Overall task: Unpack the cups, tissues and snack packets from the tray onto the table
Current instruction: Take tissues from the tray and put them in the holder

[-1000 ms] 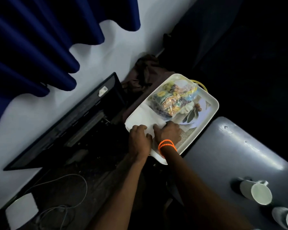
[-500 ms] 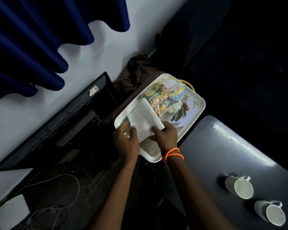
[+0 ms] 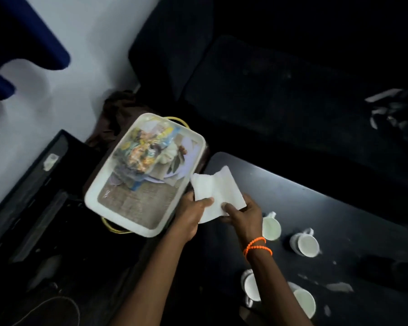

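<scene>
A white stack of tissues (image 3: pixel 218 189) hangs over the left edge of the dark table (image 3: pixel 316 208), held by both hands. My left hand (image 3: pixel 191 215) grips its near left corner and my right hand (image 3: pixel 244 214), with an orange bead bracelet, grips its near right edge. The white tray (image 3: pixel 92 196) sits to the left of the table, with a clear bag of colourful snack packets (image 3: pixel 144 149) at its far end. Several white cups stand on the table: one (image 3: pixel 271 227) beside my right wrist, one (image 3: pixel 305 243) further right, two (image 3: pixel 302 300) near the front.
A flat black screen (image 3: pixel 33 184) leans against the white wall at the left. A brown cloth (image 3: pixel 118 111) lies behind the tray, and a dark sofa (image 3: pixel 269 90) runs behind the table. Blue curtain hangs at the top left. A white cable (image 3: pixel 57 302) lies on the floor.
Both hands lifted the tissues off the tray and carried them right, over the table's edge. The camera swung right, bringing more cups into view.
</scene>
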